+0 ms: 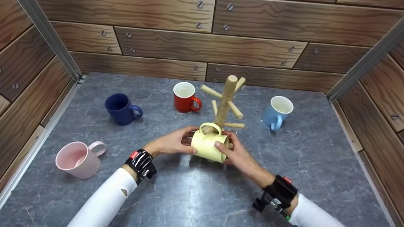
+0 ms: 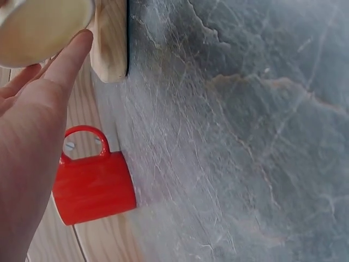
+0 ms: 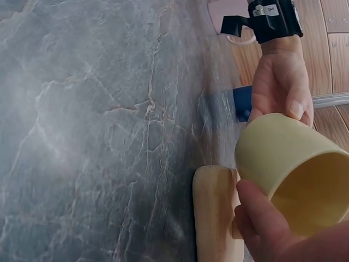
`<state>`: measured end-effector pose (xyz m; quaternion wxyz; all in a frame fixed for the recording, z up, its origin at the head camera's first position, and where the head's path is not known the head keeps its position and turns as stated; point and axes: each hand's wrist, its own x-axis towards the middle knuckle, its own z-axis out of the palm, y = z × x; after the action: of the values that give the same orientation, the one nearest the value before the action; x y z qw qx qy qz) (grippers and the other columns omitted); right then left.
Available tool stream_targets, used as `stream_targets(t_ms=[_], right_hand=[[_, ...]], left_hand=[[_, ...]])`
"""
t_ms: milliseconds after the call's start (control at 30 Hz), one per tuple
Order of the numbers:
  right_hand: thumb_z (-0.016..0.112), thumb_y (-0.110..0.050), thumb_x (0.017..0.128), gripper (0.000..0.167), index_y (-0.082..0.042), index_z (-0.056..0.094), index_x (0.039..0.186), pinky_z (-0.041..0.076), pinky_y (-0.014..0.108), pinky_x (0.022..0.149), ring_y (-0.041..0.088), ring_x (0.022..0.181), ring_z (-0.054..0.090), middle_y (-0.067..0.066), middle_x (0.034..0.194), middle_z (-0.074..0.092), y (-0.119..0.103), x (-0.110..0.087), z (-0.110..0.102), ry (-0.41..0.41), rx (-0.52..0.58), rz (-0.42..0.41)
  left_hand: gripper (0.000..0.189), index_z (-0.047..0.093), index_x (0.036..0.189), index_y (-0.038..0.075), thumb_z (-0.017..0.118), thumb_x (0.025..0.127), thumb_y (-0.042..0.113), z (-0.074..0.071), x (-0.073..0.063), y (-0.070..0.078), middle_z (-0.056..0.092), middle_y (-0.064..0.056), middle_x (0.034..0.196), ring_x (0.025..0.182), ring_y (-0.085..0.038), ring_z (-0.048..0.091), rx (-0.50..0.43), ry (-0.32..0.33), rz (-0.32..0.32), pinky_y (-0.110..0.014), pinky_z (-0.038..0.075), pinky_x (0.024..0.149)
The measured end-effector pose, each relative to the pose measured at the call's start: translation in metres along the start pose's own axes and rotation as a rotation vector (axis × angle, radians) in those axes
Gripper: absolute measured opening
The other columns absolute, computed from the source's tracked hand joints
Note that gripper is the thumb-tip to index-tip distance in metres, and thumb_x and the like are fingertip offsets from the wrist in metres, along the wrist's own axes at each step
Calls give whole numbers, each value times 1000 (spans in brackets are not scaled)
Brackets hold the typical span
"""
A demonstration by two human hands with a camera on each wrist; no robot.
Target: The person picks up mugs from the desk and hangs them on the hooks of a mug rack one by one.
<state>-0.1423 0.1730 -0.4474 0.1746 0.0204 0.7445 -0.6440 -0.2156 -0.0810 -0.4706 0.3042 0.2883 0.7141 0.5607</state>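
Observation:
A pale yellow mug (image 1: 206, 146) lies sideways in the air between both hands, its handle upward, in front of a wooden mug tree (image 1: 224, 108). The left hand (image 1: 172, 142) holds its base end, thumb on the near side and fingers behind. At the rim end the right hand (image 1: 236, 154) grips it, thumb along the outer wall. One lower peg of the tree overlaps the mug's handle in the head view. In the right wrist view, the mug's open mouth shows and the tree's wooden base (image 3: 210, 218) stands just beside it.
A red mug (image 1: 183, 102) stands behind, left of the tree. Farther left are a dark blue mug (image 1: 121, 110) and a pink mug (image 1: 83, 160). On the right stands a light blue mug (image 1: 274, 112). Wood-patterned walls (image 1: 157, 41) enclose the grey marbled table (image 1: 176, 195).

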Motion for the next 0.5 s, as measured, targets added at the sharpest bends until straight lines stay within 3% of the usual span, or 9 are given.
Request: stream_targets(t_ms=[267, 500], right_hand=[[67, -27, 95, 69, -10, 31, 150, 56, 49, 92, 30, 114, 61, 23, 136, 44, 4, -5, -3, -9, -26, -45], [67, -29, 94, 68, -8, 34, 150, 53, 46, 97, 32, 119, 60, 19, 141, 44, 6, -9, -12, 21, -126, -88]], left_hand=[[94, 26, 158, 18, 80, 82, 31, 3, 1, 5, 48, -2, 146, 129, -16, 49, 113, 47, 36, -37, 40, 112], [103, 17, 160, 19, 81, 81, 36, 4, -2, 8, 39, -4, 154, 134, -17, 45, 122, 87, 3, -37, 37, 114]])
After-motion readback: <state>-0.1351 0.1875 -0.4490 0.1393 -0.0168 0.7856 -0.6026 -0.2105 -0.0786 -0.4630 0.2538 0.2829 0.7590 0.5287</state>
